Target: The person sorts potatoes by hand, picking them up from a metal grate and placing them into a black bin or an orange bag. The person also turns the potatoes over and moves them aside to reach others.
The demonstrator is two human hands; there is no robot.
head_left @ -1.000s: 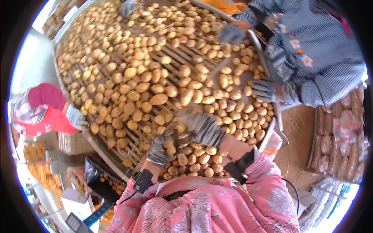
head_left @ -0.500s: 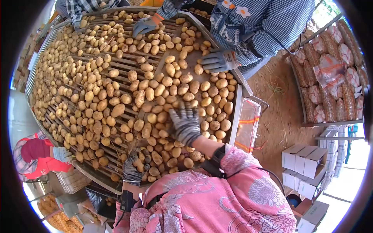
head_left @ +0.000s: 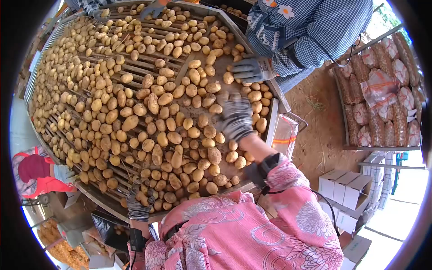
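A big roller sorting table [head_left: 274, 110] is covered with several yellow potatoes [head_left: 130, 122]. My right hand [head_left: 236, 118], in a grey glove and motion-blurred, reaches palm down over the potatoes near the table's right edge, fingers spread. My left hand [head_left: 137, 203], in a dark glove, rests among potatoes at the near rim; its grip is unclear. A black wrist device [head_left: 263, 168] sits on my right arm above the pink flowered sleeve.
A co-worker in a blue checked shirt [head_left: 315, 31] stands at the far right, one gloved hand [head_left: 252, 69] on the potatoes. A person in a red cap [head_left: 33, 173] is at the left. Filled mesh sacks [head_left: 382, 99], cardboard boxes [head_left: 346, 193] and a plastic bag [head_left: 285, 135] lie to the right.
My right hand has moved up and to the right across the potatoes toward the table's right edge. My left hand has slid down to the near rim. The view has shifted slightly.
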